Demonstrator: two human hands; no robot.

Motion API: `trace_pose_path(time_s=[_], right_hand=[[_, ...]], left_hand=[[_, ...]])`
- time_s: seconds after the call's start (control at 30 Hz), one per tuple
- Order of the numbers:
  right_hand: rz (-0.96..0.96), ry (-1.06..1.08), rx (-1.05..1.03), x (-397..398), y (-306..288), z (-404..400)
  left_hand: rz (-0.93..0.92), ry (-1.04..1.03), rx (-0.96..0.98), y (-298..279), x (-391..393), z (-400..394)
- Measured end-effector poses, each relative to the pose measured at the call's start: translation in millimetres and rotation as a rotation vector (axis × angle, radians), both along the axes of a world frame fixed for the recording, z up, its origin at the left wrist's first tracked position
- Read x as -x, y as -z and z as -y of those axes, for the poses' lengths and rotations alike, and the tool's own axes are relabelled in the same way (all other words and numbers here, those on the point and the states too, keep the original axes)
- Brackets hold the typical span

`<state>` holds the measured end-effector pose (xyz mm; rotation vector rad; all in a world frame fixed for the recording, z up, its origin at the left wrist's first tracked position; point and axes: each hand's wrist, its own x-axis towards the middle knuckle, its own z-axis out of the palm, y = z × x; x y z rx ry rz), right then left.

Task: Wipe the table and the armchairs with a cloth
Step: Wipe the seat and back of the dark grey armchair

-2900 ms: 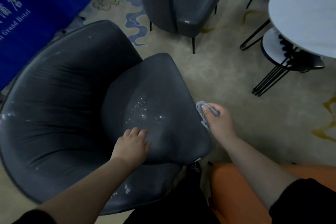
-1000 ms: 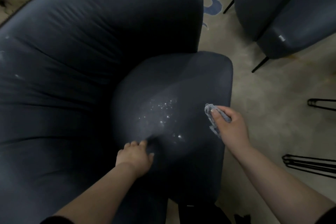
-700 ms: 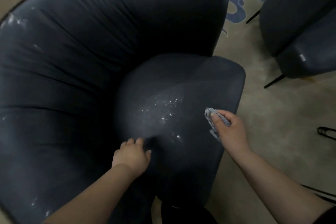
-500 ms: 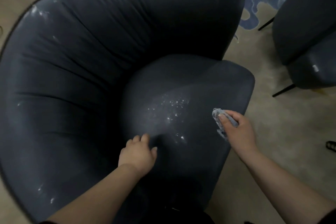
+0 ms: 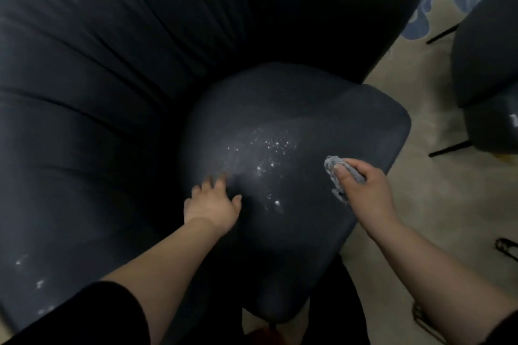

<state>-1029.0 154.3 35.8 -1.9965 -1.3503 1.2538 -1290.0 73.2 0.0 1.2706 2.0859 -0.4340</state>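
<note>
The step in hand looks like wiping the seat cushion [image 5: 294, 176] of the dark armchair [image 5: 140, 78], and the wipe itself seems not yet begun: a scatter of pale specks [image 5: 269, 157] lies near the middle of the cushion, with more pale marks low on the chair's left arm [image 5: 30, 280]. The right hand [image 5: 361, 190] holds a bunched grey cloth [image 5: 336, 173], thumb and fingers curled round it so that a tuft sticks out past the thumb; it sits over the right part of the cushion, just beside the specks, though whether the cloth touches the fabric cannot be told. The left hand [image 5: 213, 202] lies with fingers loosely spread and somewhat blurred, near the cushion's left edge where it meets the chair's inner wall, holding nothing. The next move, as I judge it, calls for pressing the cloth flat and drawing it leftward across the specks, with the left hand steadying the cushion or getting out of the way; a bunched cloth may only push crumbs about, so opening it out would help. Compared with half a second ago, the view has dropped closer to the chair, so its back fills the top edge; the left hand's fingers have opened out from a closer bunch, and the right hand has kept its hold on the cloth at much the same place by the cushion's right edge. A second chair [image 5: 487, 64] stands apart on the carpet [image 5: 420, 176] at the right.
</note>
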Motion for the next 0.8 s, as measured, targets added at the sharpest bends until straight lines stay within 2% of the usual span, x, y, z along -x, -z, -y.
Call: trace_pose_path(time_s=[0.3, 0.47, 0.57, 0.73, 0.8], right_hand=[[-0.025, -0.440, -0.017, -1.9, 61.8, -55.8], [-0.015, -0.578, -0.013, 16.2, 101.1, -55.4], [-0.036, -0.663, -0.013, 34.1, 122.0, -45.0], [-0.069, -0.857, -0.171, 64.6, 145.5, -34.9], [0.026, -0.993, -0.286, 72.9, 150.5, -34.5]], left_hand=[[-0.080, -0.278, -0.059, 61.9, -34.6, 18.1], [-0.085, -0.288, 0.039, 93.4, -40.5, 26.8], [-0.052, -0.317, 0.019, 104.3, -45.1, 30.0], [-0.049, -0.309, -0.070, 113.1, -38.4, 29.9], [-0.048, -0.303, -0.085, 113.7, -36.4, 31.0]])
